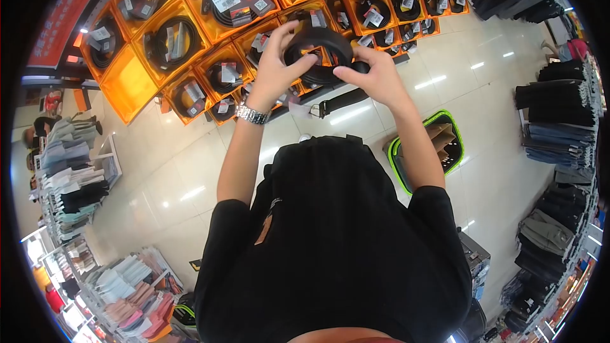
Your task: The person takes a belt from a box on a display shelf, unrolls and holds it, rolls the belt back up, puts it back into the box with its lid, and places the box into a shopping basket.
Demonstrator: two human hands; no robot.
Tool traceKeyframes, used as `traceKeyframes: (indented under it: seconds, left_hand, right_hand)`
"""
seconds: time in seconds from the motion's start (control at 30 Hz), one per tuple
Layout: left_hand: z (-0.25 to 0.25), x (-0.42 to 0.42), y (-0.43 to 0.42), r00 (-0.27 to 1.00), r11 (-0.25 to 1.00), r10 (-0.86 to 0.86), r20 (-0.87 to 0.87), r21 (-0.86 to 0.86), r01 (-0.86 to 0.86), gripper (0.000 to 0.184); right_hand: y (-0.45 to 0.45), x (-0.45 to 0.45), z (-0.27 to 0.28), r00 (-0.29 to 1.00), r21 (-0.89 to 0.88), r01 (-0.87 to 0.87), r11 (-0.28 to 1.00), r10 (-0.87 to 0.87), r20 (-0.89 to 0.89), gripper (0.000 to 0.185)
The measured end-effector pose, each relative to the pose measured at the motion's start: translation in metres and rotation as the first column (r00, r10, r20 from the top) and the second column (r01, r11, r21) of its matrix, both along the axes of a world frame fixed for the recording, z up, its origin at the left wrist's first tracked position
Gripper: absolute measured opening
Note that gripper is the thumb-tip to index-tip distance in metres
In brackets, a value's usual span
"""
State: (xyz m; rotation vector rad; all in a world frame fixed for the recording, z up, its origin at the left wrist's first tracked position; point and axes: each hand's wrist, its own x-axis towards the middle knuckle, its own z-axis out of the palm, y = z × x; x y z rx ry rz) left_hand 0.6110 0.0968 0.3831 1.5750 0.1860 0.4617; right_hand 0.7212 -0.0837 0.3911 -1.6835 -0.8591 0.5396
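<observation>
Between my two hands is a black belt (pixel 321 37), rolled into a loose coil above the display boxes. My left hand (pixel 279 63), with a metal watch on its wrist, grips the coil's left side between thumb and fingers. On the other side my right hand (pixel 376 77) is closed on the belt, thumb toward me. A loose stretch of belt with a metal buckle (pixel 316 110) hangs below the coil, and a pale tag (pixel 298 109) is near the buckle. Several coiled belts with tags, such as one belt (pixel 170 41), lie in orange boxes beyond my hands.
An orange box (pixel 127 86) at the left shows its bare lining. On the tiled floor, right of my body, stands a green-rimmed basket (pixel 459 146) with brown paper inside. Racks of dark trousers (pixel 553 98) line the right; folded clothes (pixel 130 286) lie lower left.
</observation>
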Motion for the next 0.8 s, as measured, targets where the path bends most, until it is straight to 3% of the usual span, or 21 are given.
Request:
traceKeyframes:
  seconds: [0.07, 0.1, 0.13, 0.2, 0.27, 0.3, 0.33, 0.37, 0.4, 0.43, 0.5, 0.57, 0.6, 0.67, 0.73, 0.8]
  left_hand:
    - [-0.022, 0.002, -0.008, 0.999, 0.918, -0.048, 0.003, -0.393, 0.046, 0.049]
    - [-0.024, 0.003, -0.022, 0.993, 0.829, -0.005, 0.121, -0.555, 0.072, 0.036]
    - [-0.018, 0.005, -0.032, 0.983, 0.756, 0.135, 0.128, -0.654, -0.019, 0.025]
    - [-0.019, 0.007, -0.031, 0.962, 0.69, 0.232, 0.145, -0.721, -0.058, 0.017]
    - [-0.012, 0.007, -0.024, 0.958, 0.866, 0.261, 0.122, -0.468, -0.177, 0.018]
    - [-0.006, 0.005, -0.02, 0.968, 0.919, 0.229, 0.106, -0.351, -0.179, 0.02]
    - [-0.002, 0.002, -0.016, 0.977, 0.958, 0.198, 0.084, -0.229, -0.174, 0.023]
    - [0.001, -0.001, -0.011, 0.977, 0.957, 0.199, 0.082, -0.23, -0.176, 0.023]
    - [0.003, -0.004, -0.006, 0.988, 0.981, 0.156, 0.019, -0.124, -0.152, 0.026]
    - [0.005, -0.006, 0.001, 0.992, 0.993, 0.117, -0.048, -0.019, -0.118, 0.028]
    - [0.009, -0.013, 0.025, 0.981, 0.982, 0.116, -0.154, 0.165, -0.09, 0.027]
    - [0.02, -0.019, 0.032, 0.97, 0.89, 0.112, -0.215, 0.457, -0.002, 0.03]
    - [0.018, -0.015, 0.032, 0.992, 0.781, 0.029, -0.12, 0.623, 0.053, 0.029]
    - [0.015, -0.012, 0.017, 0.988, 0.554, -0.019, -0.151, 0.821, 0.136, 0.025]
    - [0.027, -0.009, -0.005, 0.983, 0.446, -0.04, -0.18, 0.877, 0.179, 0.022]
    - [0.025, -0.002, -0.009, 0.97, 0.399, -0.09, -0.225, 0.885, 0.242, 0.023]
  right_hand:
    - [0.006, -0.001, -0.004, 1.0, 0.057, 0.03, 0.998, -0.03, -0.009, 0.034]
    - [0.01, -0.001, -0.012, 0.998, 0.077, 0.033, 0.997, -0.029, -0.051, 0.033]
    - [0.013, -0.003, -0.015, 0.995, 0.097, 0.037, 0.995, -0.028, -0.092, 0.033]
    - [0.014, -0.007, -0.012, 0.992, 0.063, 0.015, 0.998, -0.007, -0.123, 0.037]
    - [0.012, -0.011, -0.008, 0.994, 0.06, -0.11, 0.992, 0.111, -0.023, 0.049]
    - [0.01, -0.011, -0.009, 0.957, -0.118, -0.171, 0.978, 0.194, 0.214, 0.061]
    - [0.006, -0.01, -0.008, 0.924, -0.339, -0.214, 0.916, 0.302, 0.233, 0.064]
    - [0.002, -0.006, -0.004, 0.909, -0.452, -0.232, 0.861, 0.357, 0.214, 0.063]
    - [-0.001, -0.004, 0.003, 0.893, -0.557, -0.245, 0.794, 0.408, 0.189, 0.062]
    - [-0.008, 0.002, 0.002, 0.893, -0.556, -0.244, 0.795, 0.407, 0.19, 0.062]
    - [-0.024, 0.014, 0.0, 0.911, -0.394, -0.251, 0.884, 0.354, 0.214, 0.046]
    - [-0.03, 0.015, 0.009, 0.917, -0.393, -0.227, 0.891, 0.331, 0.222, 0.045]
    - [-0.032, 0.016, 0.015, 0.923, -0.389, -0.208, 0.897, 0.312, 0.226, 0.044]
    - [-0.023, 0.011, 0.018, 0.911, -0.426, -0.227, 0.876, 0.345, 0.224, 0.048]
    - [-0.013, 0.005, 0.013, 0.846, -0.279, -0.266, 0.923, 0.362, 0.391, 0.05]
    - [-0.006, 0.001, 0.012, 0.851, -0.283, -0.226, 0.932, 0.33, 0.408, 0.052]
